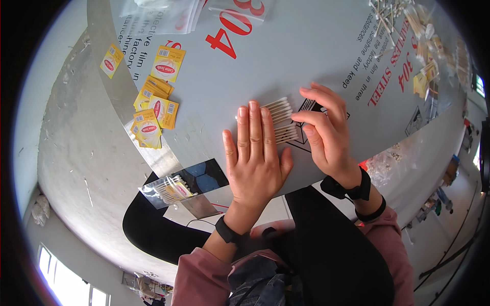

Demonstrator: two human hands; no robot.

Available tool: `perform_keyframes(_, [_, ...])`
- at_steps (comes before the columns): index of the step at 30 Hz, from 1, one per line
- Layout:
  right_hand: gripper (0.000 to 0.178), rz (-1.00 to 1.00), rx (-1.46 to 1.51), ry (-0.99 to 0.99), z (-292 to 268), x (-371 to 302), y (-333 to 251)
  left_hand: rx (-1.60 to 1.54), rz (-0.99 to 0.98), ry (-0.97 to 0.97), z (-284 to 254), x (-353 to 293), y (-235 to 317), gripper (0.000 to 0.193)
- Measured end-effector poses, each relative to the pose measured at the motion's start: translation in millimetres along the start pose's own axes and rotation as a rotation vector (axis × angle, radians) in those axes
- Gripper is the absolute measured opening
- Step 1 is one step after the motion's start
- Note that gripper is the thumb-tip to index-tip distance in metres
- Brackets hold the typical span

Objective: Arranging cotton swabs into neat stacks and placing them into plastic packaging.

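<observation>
A row of wooden cotton swabs [282, 115] with white tips lies side by side on the grey steel-look tabletop [204, 81]. My left hand [251, 158] rests flat over the left part of the row, fingers stretched forward, hiding those ends. At the row's right end is my right hand [329, 135], fingers bent and apart. Its index fingertip is close to the swab tips; whether it touches them I cannot tell. Nothing shows between its fingers.
Yellow-and-white printed cards [148, 127] lie in a loose pile at the left. A clear bag of swabs [171, 191] sits at the near left edge. Clear plastic bags [168, 18] are at the far left. Loose swabs [385, 23] and bundles [421, 41] lie far right.
</observation>
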State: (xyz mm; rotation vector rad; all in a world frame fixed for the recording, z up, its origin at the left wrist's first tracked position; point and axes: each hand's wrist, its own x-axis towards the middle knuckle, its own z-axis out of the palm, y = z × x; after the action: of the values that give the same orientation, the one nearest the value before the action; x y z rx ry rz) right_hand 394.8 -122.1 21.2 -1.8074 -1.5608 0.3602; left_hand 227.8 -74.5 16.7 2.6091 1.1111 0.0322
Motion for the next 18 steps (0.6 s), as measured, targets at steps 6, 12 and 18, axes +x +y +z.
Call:
perform_keyframes(6, [0.012, -0.010, -0.065, -0.032, 0.6, -1.2, 1.1, -0.008, -0.002, 0.000, 0.0, 0.2, 0.4, 0.072])
perform_keyframes(12, [0.015, 0.010, -0.042, 0.004, 3.7, -0.3, -0.5, -0.011, -0.004, 0.005, 0.8, -0.3, -0.1, 0.071])
perform_keyframes(18, [0.019, 0.016, -0.130, -0.042, 3.7, 0.0, -1.5, -0.005, -0.002, 0.005, 0.5, 0.3, -0.2, 0.072])
